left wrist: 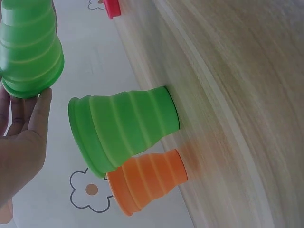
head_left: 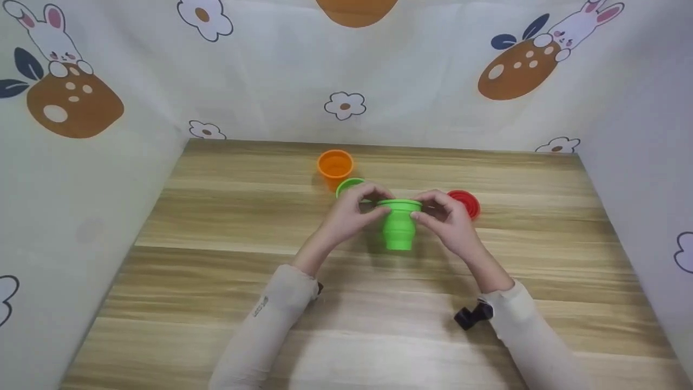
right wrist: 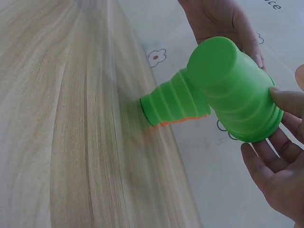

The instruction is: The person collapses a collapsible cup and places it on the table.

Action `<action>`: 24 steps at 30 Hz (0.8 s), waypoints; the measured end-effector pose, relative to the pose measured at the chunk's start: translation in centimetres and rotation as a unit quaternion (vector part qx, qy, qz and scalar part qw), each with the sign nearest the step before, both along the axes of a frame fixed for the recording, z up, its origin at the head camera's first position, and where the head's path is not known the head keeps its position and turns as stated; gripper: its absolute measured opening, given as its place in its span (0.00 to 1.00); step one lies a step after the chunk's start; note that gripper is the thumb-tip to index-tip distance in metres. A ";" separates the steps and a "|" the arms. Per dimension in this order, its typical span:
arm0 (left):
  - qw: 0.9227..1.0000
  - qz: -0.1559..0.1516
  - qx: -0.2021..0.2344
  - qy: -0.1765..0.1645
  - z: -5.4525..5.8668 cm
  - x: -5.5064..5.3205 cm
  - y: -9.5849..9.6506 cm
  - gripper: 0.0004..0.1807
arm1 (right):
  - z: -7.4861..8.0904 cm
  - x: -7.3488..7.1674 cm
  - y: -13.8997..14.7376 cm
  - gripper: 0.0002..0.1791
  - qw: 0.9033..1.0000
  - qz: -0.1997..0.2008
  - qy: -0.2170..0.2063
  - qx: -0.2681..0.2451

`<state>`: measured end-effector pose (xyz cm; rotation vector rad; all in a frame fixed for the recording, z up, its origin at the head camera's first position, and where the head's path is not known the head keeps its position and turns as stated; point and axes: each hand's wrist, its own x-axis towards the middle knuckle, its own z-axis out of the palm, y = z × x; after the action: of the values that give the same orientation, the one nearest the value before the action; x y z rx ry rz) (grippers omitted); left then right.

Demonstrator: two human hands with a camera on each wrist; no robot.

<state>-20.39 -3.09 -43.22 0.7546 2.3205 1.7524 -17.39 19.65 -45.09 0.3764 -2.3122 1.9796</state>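
**Green cup held aloft between two hands, three pieces near the back edge**

Head view: the left hand (head_left: pixel 354 212) and right hand (head_left: pixel 448 221) both grip the rim of a green cup (head_left: pixel 399 227), thumbs toward the person. The cup is off the tabletop (head_left: pixel 400 330), tilted with its mouth turned away. An orange cup (head_left: pixel 335 169) stands nearest the back edge, short of the patterned backdrop (head_left: pixel 422 76); a second green cup (head_left: pixel 347 188) sits just in front, partly hidden by the left hand. A red ringed piece (head_left: pixel 470 205) lies just beyond the right hand. Wide tabletop spreads toward the person and out to both side edges.

Left wrist view: a gap separates the held cup from the standing second green cup, which overlaps the orange cup.

Right wrist view: the held cup's base faces the camera, well above the wood.
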 end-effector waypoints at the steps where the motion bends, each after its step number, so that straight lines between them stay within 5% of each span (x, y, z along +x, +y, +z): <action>1: 1.000 -0.002 0.001 0.000 0.0 0.0 0.0 0.13 | 0.0 0.0 0.0 0.14 1.000 -0.001 -0.002 -0.004; 24: 0.996 -0.008 -0.076 0.037 -0.2 0.2 0.2 0.14 | -0.2 0.4 -0.3 0.11 0.999 -0.034 -0.015 0.033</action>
<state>-20.19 -2.86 -43.46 0.8226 2.4552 1.5451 -16.99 19.39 -45.25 0.2709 -2.3802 1.8956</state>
